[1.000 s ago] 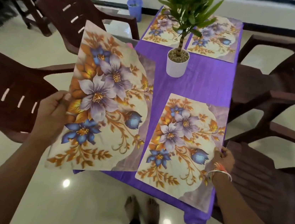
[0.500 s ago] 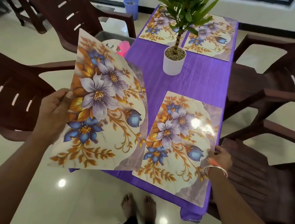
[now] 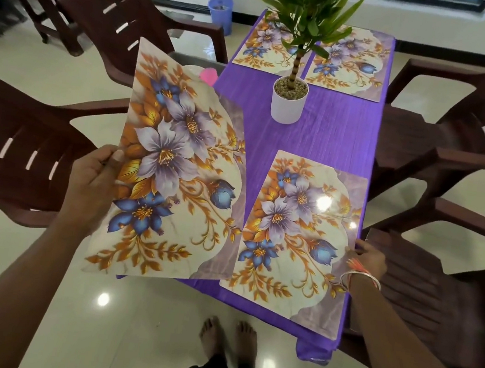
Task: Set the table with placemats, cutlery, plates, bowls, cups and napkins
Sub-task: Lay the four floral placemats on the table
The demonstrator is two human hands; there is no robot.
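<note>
1. Gripping the raised placemat (image 3: 175, 169) by its left long edge, the left hand (image 3: 91, 183) has its thumb on the flowered face and its fingers hidden underneath. The mat is tilted and up off the table (image 3: 326, 139), with its right part over the purple cloth.
2. At the right edge of the flat placemat (image 3: 296, 236) sits the right hand (image 3: 368, 259), fingers curled against that edge. Whether they pinch it or only touch it cannot be told. This mat lies on the table's near right corner. A bangle (image 3: 361, 278) circles the wrist.
3. Between the 2 hands, the 2 mats' inner edges appear just beside each other.
4. Beyond both hands a white pot (image 3: 287, 103) with a green plant stands on the cloth, and past it 2 far placemats (image 3: 350, 62) lie side by side.
5. Outside each hand stand 2 brown chairs (image 3: 20, 141).
6. Bare feet (image 3: 228, 341) show below, between the arms.
</note>
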